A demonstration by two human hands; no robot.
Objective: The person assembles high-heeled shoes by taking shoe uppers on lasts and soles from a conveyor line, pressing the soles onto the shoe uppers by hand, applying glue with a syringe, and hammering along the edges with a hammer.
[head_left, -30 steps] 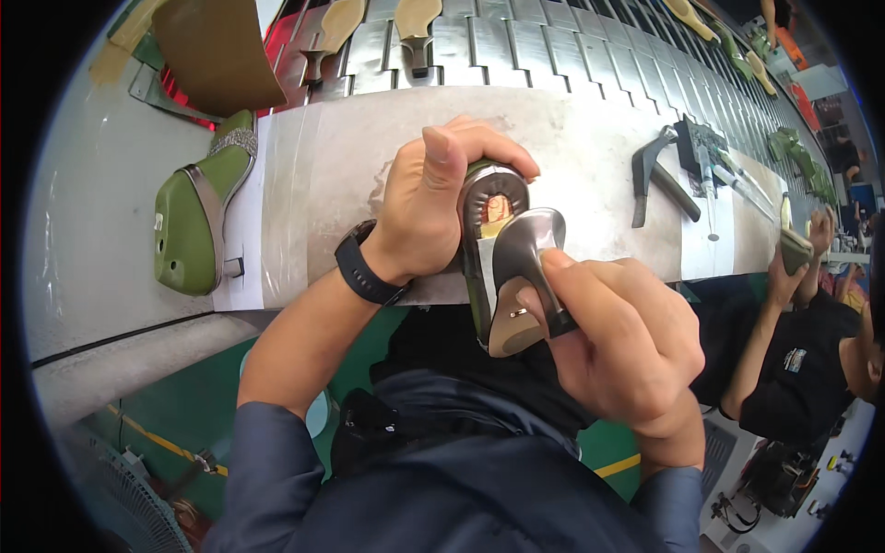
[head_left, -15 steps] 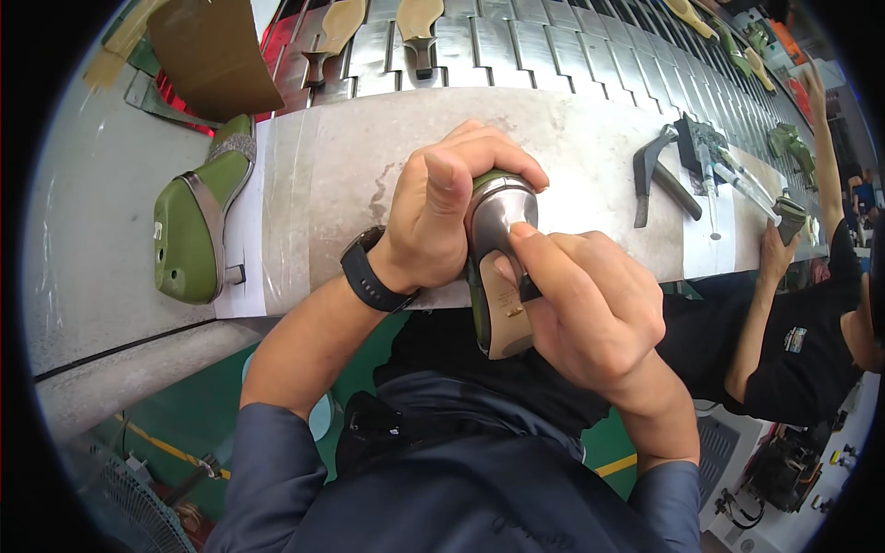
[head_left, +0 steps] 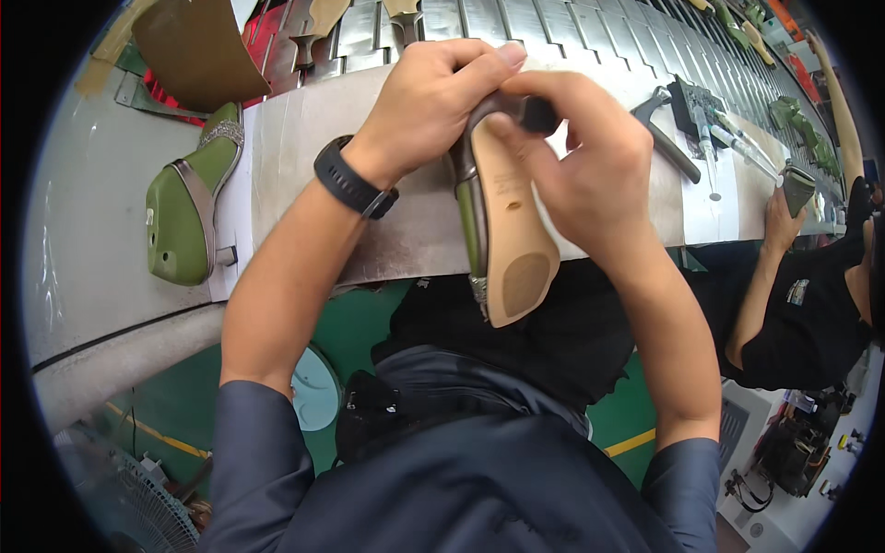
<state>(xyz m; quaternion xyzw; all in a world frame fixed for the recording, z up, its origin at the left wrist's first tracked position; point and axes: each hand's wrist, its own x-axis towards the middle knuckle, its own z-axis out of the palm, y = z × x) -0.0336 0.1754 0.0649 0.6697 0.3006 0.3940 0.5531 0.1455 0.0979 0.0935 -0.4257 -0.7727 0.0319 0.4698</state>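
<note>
Between my hands is a green heeled shoe (head_left: 516,221), its tan sole turned up toward me and its toe pointing down over the table's front edge. My left hand (head_left: 433,106) is closed round the heel end from the left, a black watch on its wrist. With thumb and fingers, my right hand (head_left: 590,138) grips the dark block heel (head_left: 539,115). The green upper with a glittery strap shows only along the sole's left side. A matching green shoe (head_left: 189,217) lies on its side on the table at left.
A conveyor of metal slats (head_left: 553,37) runs behind the table, carrying several shoe parts. A hammer (head_left: 671,138) and syringes (head_left: 714,157) lie at right. A co-worker's hand (head_left: 782,221) holds a dark green piece. A brown sheet (head_left: 194,55) stands at the back left.
The shoe has moved up and away from me and tilted, so more of its sole shows. My hands moved with it, and my right hand shifted up onto the heel block.
</note>
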